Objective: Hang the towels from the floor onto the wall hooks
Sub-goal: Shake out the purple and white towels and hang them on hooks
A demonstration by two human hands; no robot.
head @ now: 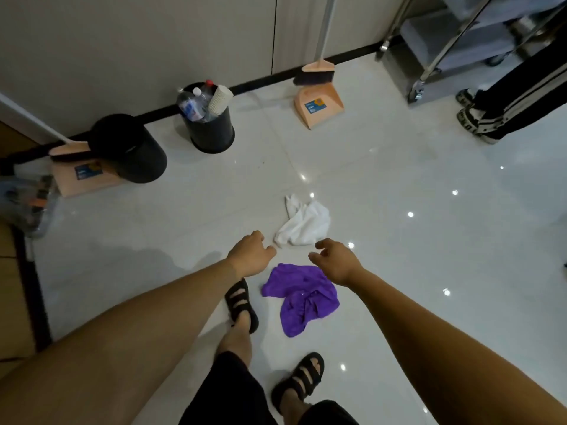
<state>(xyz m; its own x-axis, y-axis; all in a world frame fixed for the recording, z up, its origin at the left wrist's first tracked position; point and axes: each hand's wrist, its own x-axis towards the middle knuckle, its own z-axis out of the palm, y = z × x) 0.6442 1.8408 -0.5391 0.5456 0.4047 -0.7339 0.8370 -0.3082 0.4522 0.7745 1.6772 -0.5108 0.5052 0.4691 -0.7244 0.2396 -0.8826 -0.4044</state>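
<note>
Two crumpled towels lie on the glossy white tile floor. The white towel (303,223) is farther from me; the purple towel (302,297) is close to my feet. My left hand (251,254) hovers above the floor just left of the towels, fingers loosely curled, holding nothing. My right hand (334,260) hangs over the far edge of the purple towel, fingers relaxed and empty. Neither hand touches a towel. No wall hooks are in view.
Along the wall stand a black bin (211,124) full of bottles and cups, an overturned black bin (132,148), and two peach dustpans (317,102) (82,176) with brooms. A metal cart (460,38) and another person's legs (506,99) are at the right.
</note>
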